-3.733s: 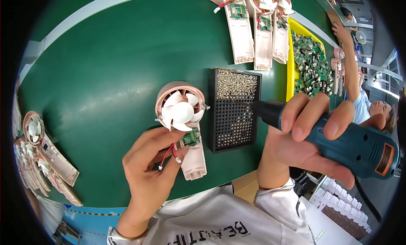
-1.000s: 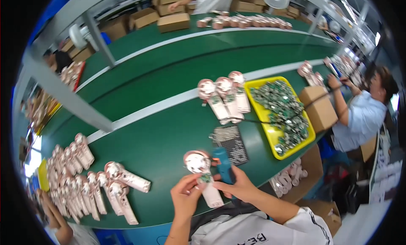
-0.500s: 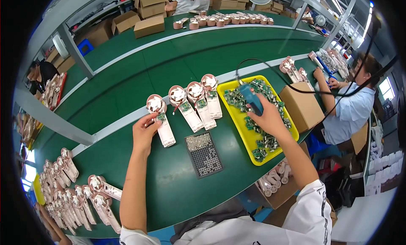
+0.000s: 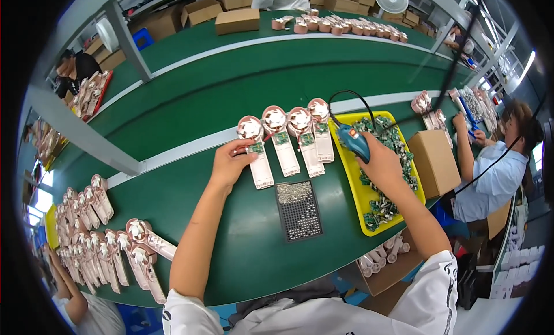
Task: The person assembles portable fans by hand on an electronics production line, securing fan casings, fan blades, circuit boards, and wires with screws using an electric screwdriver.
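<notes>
My left hand (image 4: 231,163) has its thumb and fingers closed on the handle of the leftmost pink handheld-fan half (image 4: 262,172), beside a small green circuit board (image 4: 255,148). That half lies face up, with white blades in its round head. Three similar fan halves (image 4: 285,156) lie alongside to the right. Wrapped round a blue electric screwdriver (image 4: 353,142) with a black cord, my right hand (image 4: 382,166) is over the left part of a yellow tray (image 4: 366,222) full of circuit boards. The screwdriver's tip is hard to make out. A dark perforated tray (image 4: 299,219) of small screws lies nearer me.
Many fan halves (image 4: 104,257) crowd the table's left end. A cardboard box (image 4: 434,162) stands right of the yellow tray, near a co-worker (image 4: 490,173). Below the table edge is a box of pale parts (image 4: 381,277). More fan halves (image 4: 340,28) line the far belt.
The view has shifted, so the scene sits further right. My right hand and the screwdriver have moved left relative to the yellow tray. The leftmost fan half is slightly nearer its neighbour.
</notes>
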{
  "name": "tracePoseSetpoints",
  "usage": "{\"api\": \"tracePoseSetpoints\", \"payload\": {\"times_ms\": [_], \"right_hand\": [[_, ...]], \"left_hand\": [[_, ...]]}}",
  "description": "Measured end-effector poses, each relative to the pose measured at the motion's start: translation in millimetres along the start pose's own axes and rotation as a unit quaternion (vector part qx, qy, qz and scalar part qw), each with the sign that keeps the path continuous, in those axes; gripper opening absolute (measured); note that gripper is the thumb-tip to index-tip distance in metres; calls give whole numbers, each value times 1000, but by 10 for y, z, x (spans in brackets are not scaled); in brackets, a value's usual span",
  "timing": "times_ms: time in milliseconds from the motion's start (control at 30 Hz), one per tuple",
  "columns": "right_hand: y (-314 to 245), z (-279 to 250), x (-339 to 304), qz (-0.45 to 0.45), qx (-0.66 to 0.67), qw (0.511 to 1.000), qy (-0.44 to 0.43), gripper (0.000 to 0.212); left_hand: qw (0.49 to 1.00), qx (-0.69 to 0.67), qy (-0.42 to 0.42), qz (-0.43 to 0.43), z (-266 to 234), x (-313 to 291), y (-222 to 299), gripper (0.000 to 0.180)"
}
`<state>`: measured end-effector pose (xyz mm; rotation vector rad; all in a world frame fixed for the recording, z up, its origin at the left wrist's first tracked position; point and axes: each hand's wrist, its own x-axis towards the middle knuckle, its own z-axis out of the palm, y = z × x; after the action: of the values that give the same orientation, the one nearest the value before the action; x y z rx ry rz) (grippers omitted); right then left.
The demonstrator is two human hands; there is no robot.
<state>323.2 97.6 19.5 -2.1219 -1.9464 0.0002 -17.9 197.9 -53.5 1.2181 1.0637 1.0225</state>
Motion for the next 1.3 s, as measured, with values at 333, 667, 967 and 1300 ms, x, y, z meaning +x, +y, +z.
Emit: {"api": "tracePoseSetpoints", "payload": {"times_ms": [333,667,967,1300], "right_hand": [[-521,-465,-558,131,596,787,-86,69],[-1635,-274,-1348,-14,626,760,-174,67],[-1978,123,-1765,92,702,655,-264,58],[-2220,277,-1819,160,716,594,-331,58]], "left_hand": [[968,247,32,15,63,-500,417,57],[992,-68,-17,101,269,-2314,497,48],[949,-307,74,-4,70,-2787,202,34],[921,-370,99,-71,-149,-2928,119,34]]}}
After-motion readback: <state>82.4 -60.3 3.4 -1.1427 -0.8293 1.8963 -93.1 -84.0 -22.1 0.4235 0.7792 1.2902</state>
